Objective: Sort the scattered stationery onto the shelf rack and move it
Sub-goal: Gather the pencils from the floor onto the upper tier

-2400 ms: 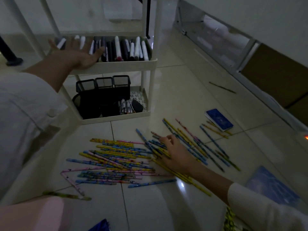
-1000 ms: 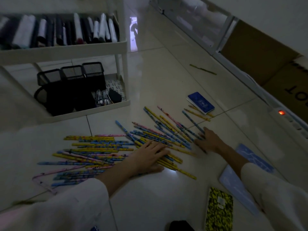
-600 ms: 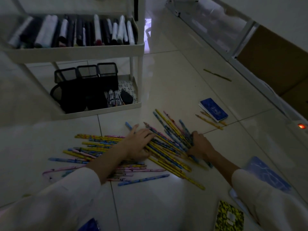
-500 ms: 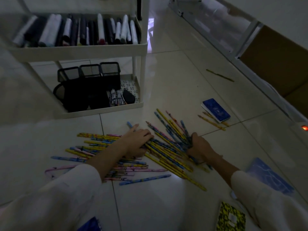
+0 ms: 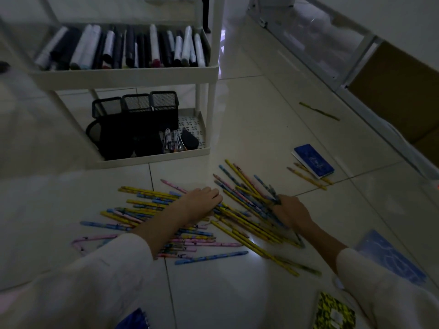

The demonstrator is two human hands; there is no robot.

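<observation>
The flat left hand (image 5: 202, 203) and the right hand (image 5: 288, 213), curled round some, have pushed the pencils (image 5: 240, 200) together for the shelf rack (image 5: 123, 77).

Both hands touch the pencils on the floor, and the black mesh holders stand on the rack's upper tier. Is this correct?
No: the head view shows the black mesh holders on the rack's lower tier. The left hand and right hand do touch the pencils.

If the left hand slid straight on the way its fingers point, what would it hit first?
Most likely the slanted bunch of pencils just ahead of the left hand; its fingertips look almost against them, though dim light leaves contact unclear.
</observation>
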